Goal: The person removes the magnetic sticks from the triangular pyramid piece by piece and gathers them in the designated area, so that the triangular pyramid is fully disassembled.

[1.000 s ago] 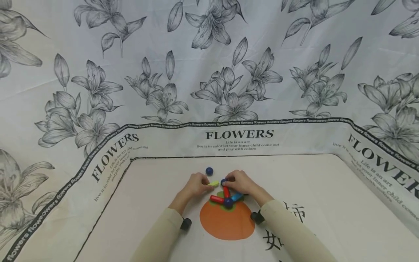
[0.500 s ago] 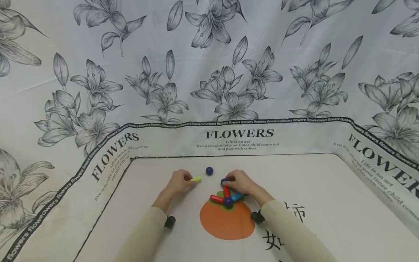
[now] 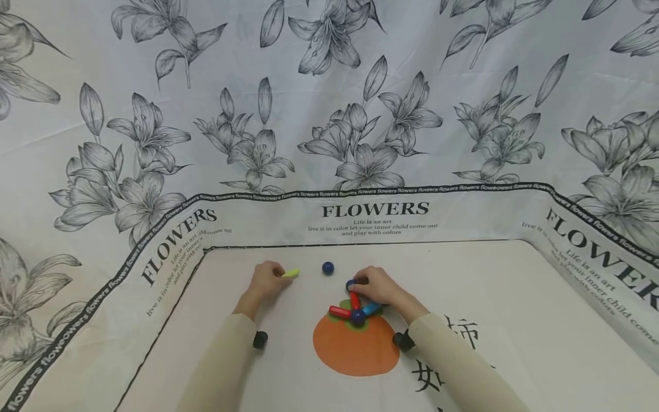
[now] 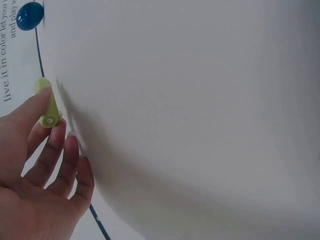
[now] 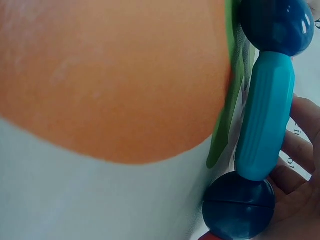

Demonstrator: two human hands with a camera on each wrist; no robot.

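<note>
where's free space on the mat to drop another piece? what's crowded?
Free: the wide bare mat right of the right hand, up to the black border line, and the strip left of the left hand. Crowded: around the magnetic rod-and-ball cluster at the top of the orange print, plus the loose blue ball and yellow rod.

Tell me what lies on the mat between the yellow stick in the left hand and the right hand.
In the head view, one loose dark blue ball lies between the yellow stick and the right hand, touching neither; otherwise bare mat.
</note>
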